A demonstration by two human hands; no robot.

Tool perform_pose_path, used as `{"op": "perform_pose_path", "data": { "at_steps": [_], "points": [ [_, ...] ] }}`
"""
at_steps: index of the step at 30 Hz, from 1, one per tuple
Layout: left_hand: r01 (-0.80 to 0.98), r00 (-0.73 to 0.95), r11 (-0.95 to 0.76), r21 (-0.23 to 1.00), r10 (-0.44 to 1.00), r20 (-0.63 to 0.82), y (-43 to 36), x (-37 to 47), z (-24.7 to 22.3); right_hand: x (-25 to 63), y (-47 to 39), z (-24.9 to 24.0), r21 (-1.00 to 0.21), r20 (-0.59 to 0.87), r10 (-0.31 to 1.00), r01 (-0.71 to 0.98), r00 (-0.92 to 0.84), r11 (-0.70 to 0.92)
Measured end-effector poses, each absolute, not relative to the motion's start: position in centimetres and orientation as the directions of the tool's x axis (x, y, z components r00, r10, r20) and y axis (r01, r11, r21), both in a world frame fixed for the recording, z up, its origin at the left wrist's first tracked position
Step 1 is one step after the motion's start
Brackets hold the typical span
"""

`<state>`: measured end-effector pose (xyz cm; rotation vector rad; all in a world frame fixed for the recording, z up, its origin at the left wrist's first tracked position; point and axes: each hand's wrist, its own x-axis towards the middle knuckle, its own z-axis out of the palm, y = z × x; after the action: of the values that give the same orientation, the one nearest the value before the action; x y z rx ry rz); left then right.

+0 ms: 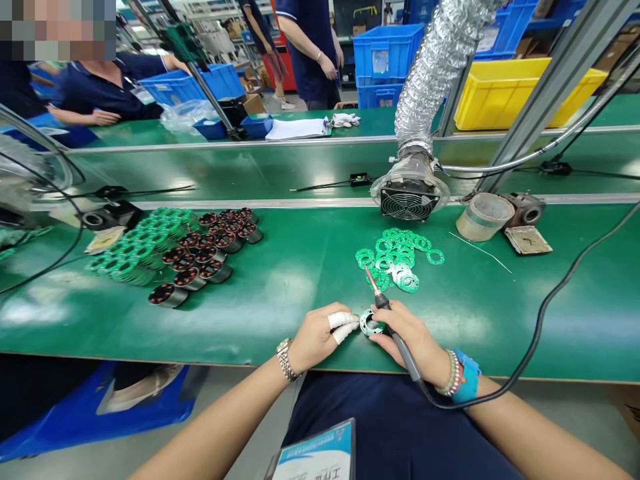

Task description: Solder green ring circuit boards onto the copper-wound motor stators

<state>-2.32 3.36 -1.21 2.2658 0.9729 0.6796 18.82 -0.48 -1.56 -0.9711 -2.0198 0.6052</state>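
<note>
Here, a pale green circuit ring (365,324), flat and hollow-centred.

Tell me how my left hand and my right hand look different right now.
Your left hand has white coverings on its fingers; the visible fingers of your right hand look bare. The left wrist wears a metal watch, the right a beaded bracelet and blue band. The right hand holds a soldering iron; the left holds none. Both have fingertips at the ring-shaped board.
</note>
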Motion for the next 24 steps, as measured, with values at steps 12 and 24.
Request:
{"op": "perform_pose_path", "data": {
  "at_steps": [12,24],
  "points": [
    [0.367,0.334,0.178,0.913,0.891,-0.307,2.3,0.8,-0.2,18.8,-0.5,-1.5,-0.679,0.446,0.809,0.445,-0.384,0.585],
    [0.113,0.548,0.345,0.932,0.761,-0.348,4.4,-1.1,-0.8,18.8,-0.4,-1.7,-0.668,0.465,0.795,0.434,-0.390,0.604]
  ]
}}
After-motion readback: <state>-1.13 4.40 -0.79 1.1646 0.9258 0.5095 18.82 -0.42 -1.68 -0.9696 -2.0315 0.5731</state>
